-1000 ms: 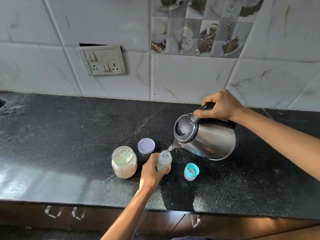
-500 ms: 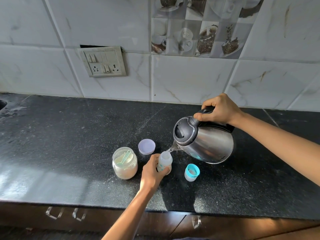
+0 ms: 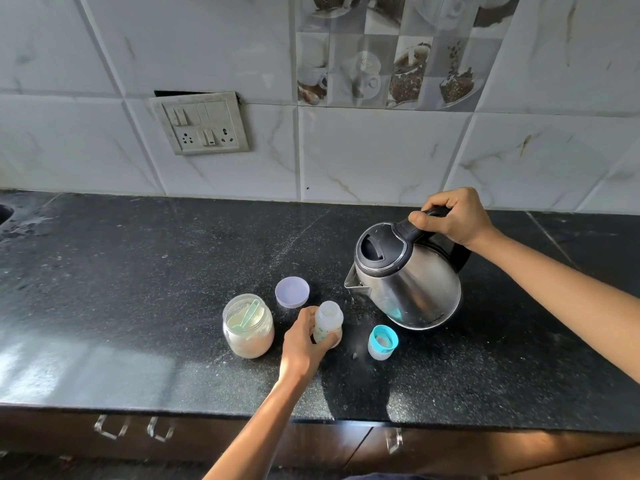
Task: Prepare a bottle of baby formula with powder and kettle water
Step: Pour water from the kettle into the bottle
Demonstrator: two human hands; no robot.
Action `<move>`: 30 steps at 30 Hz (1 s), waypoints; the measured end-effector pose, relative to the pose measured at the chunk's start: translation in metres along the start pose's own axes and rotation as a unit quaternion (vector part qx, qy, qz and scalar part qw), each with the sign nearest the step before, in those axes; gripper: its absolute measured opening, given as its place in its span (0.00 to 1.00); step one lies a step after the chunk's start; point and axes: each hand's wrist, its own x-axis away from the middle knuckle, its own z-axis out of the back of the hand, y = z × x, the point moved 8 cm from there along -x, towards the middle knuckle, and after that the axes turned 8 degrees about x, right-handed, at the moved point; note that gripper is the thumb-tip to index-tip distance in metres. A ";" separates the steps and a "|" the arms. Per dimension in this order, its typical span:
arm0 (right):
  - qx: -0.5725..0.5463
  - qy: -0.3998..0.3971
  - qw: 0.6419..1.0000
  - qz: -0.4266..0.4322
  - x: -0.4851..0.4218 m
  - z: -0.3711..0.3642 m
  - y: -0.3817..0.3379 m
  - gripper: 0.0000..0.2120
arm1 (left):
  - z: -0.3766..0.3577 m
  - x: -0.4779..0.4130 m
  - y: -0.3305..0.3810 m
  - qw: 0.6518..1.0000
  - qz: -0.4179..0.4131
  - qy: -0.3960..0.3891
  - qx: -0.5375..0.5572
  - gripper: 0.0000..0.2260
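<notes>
A small open baby bottle [image 3: 328, 322] stands upright on the black counter [image 3: 138, 271], with my left hand [image 3: 303, 344] wrapped around its lower part. My right hand [image 3: 452, 216] grips the black handle of a steel kettle [image 3: 408, 275], which is held nearly level to the right of the bottle, its spout clear of the bottle's mouth. An open glass jar of powder [image 3: 248, 327] with a green scoop [image 3: 248, 315] inside sits left of the bottle. The blue bottle cap with teat [image 3: 382, 341] rests to the right.
A lilac jar lid [image 3: 292, 292] lies behind the bottle. A switch and socket plate [image 3: 202, 123] is on the tiled wall. The counter's front edge runs above drawers with handles [image 3: 110, 427]. A sink edge [image 3: 5, 214] shows at far left.
The kettle has tipped back upright and pulled away to the right; its spout no longer pours into the bottle. My left hand stays on the bottle.
</notes>
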 end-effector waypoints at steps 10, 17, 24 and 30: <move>-0.042 0.181 0.971 -0.152 0.061 0.036 0.056 0.18 | 0.001 0.007 0.007 1.000 -0.004 0.004 0.004 0.22; -0.016 0.246 0.938 -0.242 0.098 0.046 0.091 0.23 | 0.001 0.009 0.009 1.000 -0.010 0.010 0.001 0.23; -0.070 0.281 0.905 -0.310 0.116 0.051 0.116 0.24 | 0.000 0.009 0.009 1.000 -0.016 0.015 0.005 0.22; -0.128 0.312 0.872 -0.355 0.129 0.050 0.140 0.26 | 0.000 0.009 0.010 1.000 -0.017 0.015 0.008 0.22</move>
